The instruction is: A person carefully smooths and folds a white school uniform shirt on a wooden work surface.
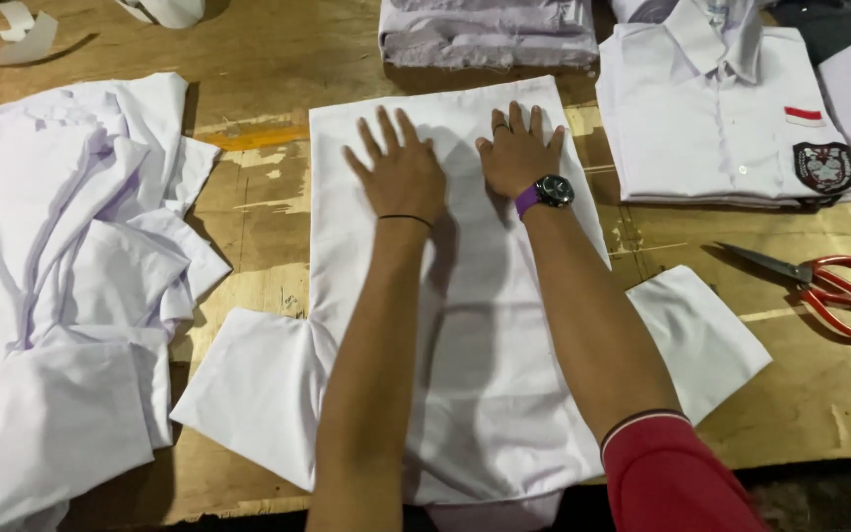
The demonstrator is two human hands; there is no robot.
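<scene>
Your left hand (401, 175) and right hand (517, 150) lie side by side, palms down, on the far part of a white shirt (465, 325) that is spread flat, back up, in the middle of the wooden counter (248, 207). Your fingers are stretched out and slightly spread on both hands; they press the cloth and grip nothing. The thumbs nearly meet between the hands.

The shirt runs from the near edge of the counter toward the far side, with its short sleeves sticking out left and right near you.

A thin black band circles your left wrist, and a dark watch with a purple strap (547, 193) sits on your right wrist. A red sleeve (672, 473) covers your right upper arm.

To the left lies a loose heap of white shirts (61, 286). At the far right rests a neatly folded white shirt with a pocket badge (716, 118), and beyond your hands a stack of folded white cloth (485, 34). Red-handled scissors (824, 286) lie on the counter to the right, well apart from your hands.
</scene>
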